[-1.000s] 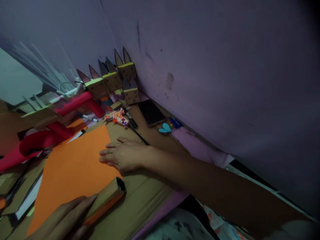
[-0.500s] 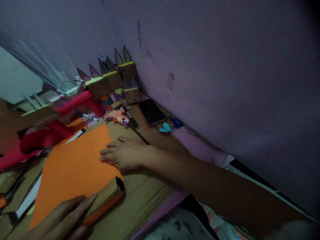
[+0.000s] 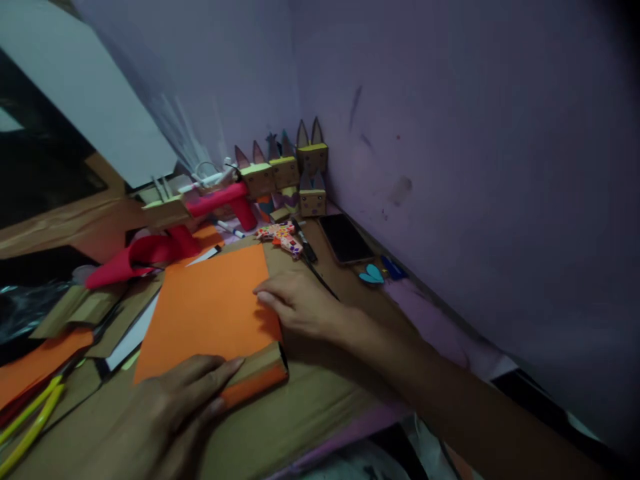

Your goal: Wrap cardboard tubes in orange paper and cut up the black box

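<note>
An orange sheet of paper (image 3: 210,300) lies on the cardboard-covered table. Along its near edge is a flat, hollow cardboard box (image 3: 260,363), with orange paper on its front side. My left hand (image 3: 185,400) is closed over the left part of this box, its fingers along the top. At the sheet's right edge, my right hand (image 3: 300,303) has thumb and forefinger drawn together on the paper. Its other fingers are mostly hidden under the hand.
Yellow-handled scissors (image 3: 37,417) lie at the left near cardboard strips. Behind the sheet are a patterned paper figure (image 3: 280,233), a black marker (image 3: 306,245) and a phone (image 3: 345,238). Several eared cardboard boxes (image 3: 313,202) stand by the wall. A blue paper piece (image 3: 371,274) is at right.
My right hand has gone from lying spread on the sheet's edge to pinching there. The left hand still holds the box. The view has shifted left, showing the scissors.
</note>
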Tool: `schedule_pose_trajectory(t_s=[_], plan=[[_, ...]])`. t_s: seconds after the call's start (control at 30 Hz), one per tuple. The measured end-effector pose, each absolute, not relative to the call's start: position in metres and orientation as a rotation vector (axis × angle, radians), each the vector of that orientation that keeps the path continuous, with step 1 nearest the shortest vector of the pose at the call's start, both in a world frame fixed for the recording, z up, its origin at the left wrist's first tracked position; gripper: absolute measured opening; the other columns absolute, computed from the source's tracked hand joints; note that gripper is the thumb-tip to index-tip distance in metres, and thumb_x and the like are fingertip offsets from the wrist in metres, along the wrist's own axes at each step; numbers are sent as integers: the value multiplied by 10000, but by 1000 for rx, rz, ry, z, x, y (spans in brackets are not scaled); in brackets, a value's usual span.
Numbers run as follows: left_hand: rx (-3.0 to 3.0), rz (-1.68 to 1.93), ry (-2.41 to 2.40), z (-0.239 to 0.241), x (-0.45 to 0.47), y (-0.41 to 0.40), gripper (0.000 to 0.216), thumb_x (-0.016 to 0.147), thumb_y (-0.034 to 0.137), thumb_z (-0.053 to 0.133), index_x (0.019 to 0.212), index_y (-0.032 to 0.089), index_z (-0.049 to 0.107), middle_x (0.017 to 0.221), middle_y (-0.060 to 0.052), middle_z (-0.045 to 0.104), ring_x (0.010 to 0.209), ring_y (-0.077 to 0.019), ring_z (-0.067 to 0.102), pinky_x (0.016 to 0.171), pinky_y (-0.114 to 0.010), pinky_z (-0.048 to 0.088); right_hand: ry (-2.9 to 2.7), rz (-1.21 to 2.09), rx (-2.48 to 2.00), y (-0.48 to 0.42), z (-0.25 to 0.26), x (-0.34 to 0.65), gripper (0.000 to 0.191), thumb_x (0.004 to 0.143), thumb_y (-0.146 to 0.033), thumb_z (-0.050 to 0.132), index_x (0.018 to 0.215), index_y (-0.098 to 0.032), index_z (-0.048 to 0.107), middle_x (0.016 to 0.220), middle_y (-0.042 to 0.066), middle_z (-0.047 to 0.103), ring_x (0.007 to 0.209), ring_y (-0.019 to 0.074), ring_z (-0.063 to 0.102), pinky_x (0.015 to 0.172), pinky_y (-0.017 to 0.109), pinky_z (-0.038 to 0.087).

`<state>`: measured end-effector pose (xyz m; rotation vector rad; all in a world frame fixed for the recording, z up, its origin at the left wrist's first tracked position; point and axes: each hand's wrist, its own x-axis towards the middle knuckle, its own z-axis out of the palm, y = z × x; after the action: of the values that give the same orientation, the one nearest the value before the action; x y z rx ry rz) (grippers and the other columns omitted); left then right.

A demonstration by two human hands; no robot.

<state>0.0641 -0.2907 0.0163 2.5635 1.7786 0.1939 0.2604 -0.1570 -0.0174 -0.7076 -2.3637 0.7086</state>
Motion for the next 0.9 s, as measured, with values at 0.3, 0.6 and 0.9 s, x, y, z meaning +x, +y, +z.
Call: schedule_pose_trajectory(t_s=[0.3,0.6,0.9], plan=[[2259,118,1642,24,72,-289,277,908,296,367,1030,270,614,940,-22,660,826,-170,626,693,-246,458,-2311,1037,-742,-231,-12,254,365,773,-307,677,1101,-158,623,1027,86,666,963,228,589,849,331,458],[1978,339,2030,30,13,-315,453,825,481,503,1222,263,520,1235,-48,589,1071,-237,574,898,-339,452,-2187,1106,-860,-233,-35,241,206,812,-226,609,1005,-190,673,971,80,671,927,236,593,838,387,459],[1815,435,1943,19,-1,-339,126,806,234,486,784,199,604,841,-8,635,813,-161,578,725,-273,428,-2293,988,-912,-235,-36,241,239,858,-298,531,1043,-230,666,1016,75,675,983,265,578,863,449,424]])
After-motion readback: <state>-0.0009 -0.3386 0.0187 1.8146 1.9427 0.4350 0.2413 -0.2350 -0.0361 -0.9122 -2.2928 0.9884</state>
